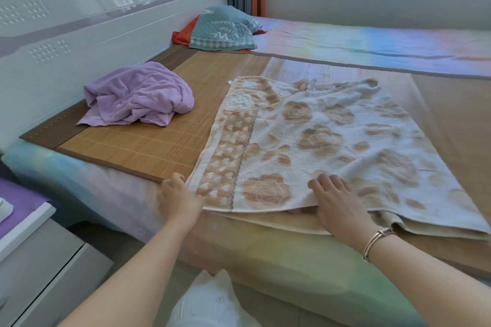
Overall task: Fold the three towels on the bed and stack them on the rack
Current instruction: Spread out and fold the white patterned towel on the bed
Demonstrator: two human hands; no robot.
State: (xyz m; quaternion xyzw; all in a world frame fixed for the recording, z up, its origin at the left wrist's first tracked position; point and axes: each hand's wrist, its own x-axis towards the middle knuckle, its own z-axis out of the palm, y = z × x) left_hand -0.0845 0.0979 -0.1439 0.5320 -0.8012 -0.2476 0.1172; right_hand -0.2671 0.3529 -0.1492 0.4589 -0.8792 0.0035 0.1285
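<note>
Floral towel (318, 146) is lying on the bamboo mat (138, 146) at the near edge of the bed (372, 40), already doubled once: a second layer is showing under the near hem. I am working on this one now.

My left hand (178, 196) is pinching the near left corner of the towel, at the patterned border; grip clenched on the cloth. My right hand (336, 203) is resting flat on the top layer near the front hem, fingers spread, grasping nothing, thumb side tucked at the edge.

Purple towel (138, 95) is sitting crumpled in a heap on the mat, well apart to the left, near the headboard (79, 21). Not folded.

A teal cloth (225, 29) is lying further back on the bed; I cannot tell whether it is the third towel or a pillow cover.

Status, as judged: first towel partly folded, at least one more fold needed. Remaining towels untouched. Rack is not in view, so stacking appears not yet started.
</note>
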